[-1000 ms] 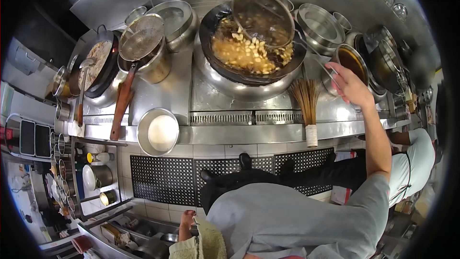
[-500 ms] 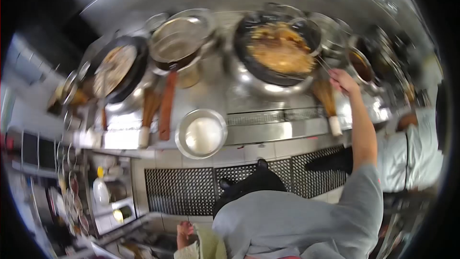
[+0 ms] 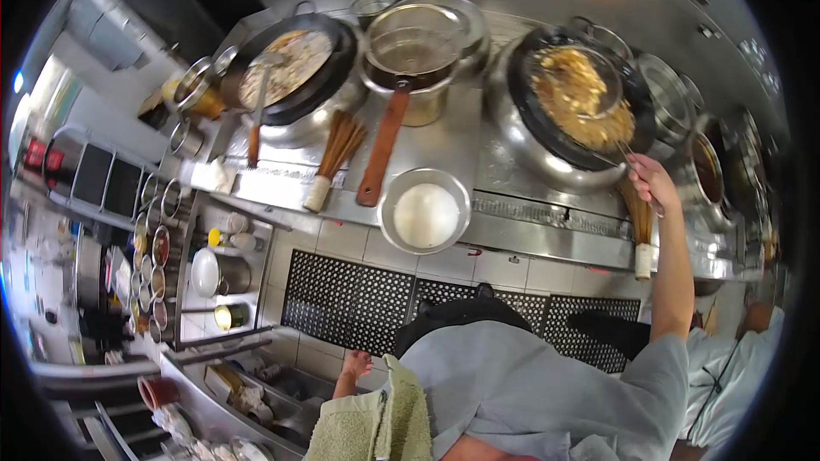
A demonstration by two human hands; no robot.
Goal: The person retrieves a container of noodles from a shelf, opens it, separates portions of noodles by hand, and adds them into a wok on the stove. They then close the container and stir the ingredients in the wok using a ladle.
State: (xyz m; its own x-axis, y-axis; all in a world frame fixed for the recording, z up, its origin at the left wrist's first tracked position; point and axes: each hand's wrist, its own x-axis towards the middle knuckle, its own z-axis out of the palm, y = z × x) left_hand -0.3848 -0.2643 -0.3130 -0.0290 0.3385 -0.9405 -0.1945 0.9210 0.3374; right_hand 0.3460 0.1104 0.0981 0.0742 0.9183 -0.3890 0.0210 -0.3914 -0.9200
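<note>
My right hand is closed around the thin metal handle of a ladle. The ladle's round bowl lies inside the right-hand black wok, over yellow-brown food. Just below that hand is a bamboo brush, leaning at the range's front edge. My left hand hangs low at my side, beside a pale green towel. Its fingers are loosely bent, and I see nothing in them.
Another wok holds pale food and a wooden-handled utensil. Between the woks, a strainer rests on a pot; a bowl of white contents stands in front. A co-worker's light clothing is close on the right. Perforated mats cover the floor.
The view has shifted and sharpened, so the range appears farther right. In the right-hand wok, the food now sits gathered higher near the ladle. My right hand keeps its hold on the handle.
</note>
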